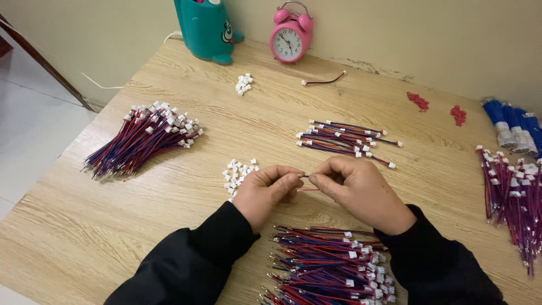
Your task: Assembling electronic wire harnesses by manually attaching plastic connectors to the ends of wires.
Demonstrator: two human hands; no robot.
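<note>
Both hands met over the table (84, 237), just in front of the clock (289, 37) side. Left hand (268, 191) pinched shut on a small piece, too small to tell. Right hand (355, 189) pinched a thin red wire (309, 189) end against it, fingertips nearly touching. Loose white connectors (239, 171) lay just left of the left hand. Wire bundle (333, 268) lay between the sleeves; another pile (141, 138) sat far left.

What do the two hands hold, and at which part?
Both hands pinch one thin red wire at its end: left hand and right hand meet there. Whether a connector is held too cannot be told.
</note>
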